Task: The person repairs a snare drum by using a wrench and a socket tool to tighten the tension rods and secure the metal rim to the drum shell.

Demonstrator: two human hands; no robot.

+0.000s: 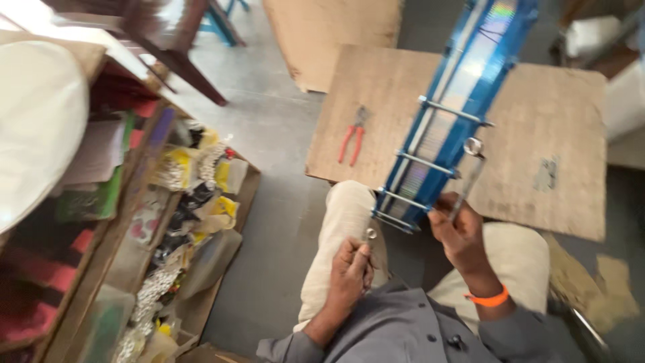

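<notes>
The blue metal frame (463, 87) is leaning from the knees toward 1 o'clock. The right hand (457, 232) is clamping a ring spanner (469, 176); the left hand (351, 269) is pinching a small nut (371, 234), which looks likely to slip and roll across the floor (269, 134).

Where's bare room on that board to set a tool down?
Free: the board right of the blue frame, and the strip between the red-handled pliers and the frame. Crowded: the near edge, where the right hand holds a spanner.

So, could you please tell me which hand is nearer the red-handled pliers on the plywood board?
Left. The left hand sits below the red-handled pliers; the right hand is farther right.
</notes>
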